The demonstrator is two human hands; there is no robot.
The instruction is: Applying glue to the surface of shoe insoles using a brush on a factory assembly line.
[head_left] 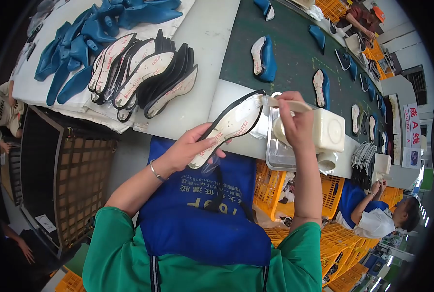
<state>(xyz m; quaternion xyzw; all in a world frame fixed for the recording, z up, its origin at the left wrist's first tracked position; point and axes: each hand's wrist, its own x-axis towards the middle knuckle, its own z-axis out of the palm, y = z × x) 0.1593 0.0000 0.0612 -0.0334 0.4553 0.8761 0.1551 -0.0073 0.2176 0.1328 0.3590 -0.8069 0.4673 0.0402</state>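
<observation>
Left hand (190, 148) holds a white sole-shaped board edged with a black strip and marked in red print (239, 121), thumb on its face, other fingers (219, 155) curled beneath, pinching it near the heel end. Board sits tilted in front of the blue cloth apron (202, 233), its toe end reaching over the near edge of the pale grey counter (204, 73). Right hand (295, 121) grips a flat pale-handled brush (274, 102), fingers closed round the handle; bristles at the board's toe end, seemingly touching it. Silver metal bangle (156, 171) on the left wrist. Just beyond and below the right hand: a shallow metal tray (281, 162), partly hidden by the forearm, with a cream square plastic container (330, 130) beside it. Left on the counter, a leaning cluster of similar black-edged boards (146, 78); behind it, a heap of glossy blue shoe lasts (83, 41). Further right, a dark green surface (295, 53) carries spaced-out blue lasts, several bearing white soles, among them one lying on its side (265, 61). Yellow plastic crates (268, 187) under the counter. Far right, a co-worker in white top and blue apron (368, 216), hands raised near a pale block-like object (381, 166).
</observation>
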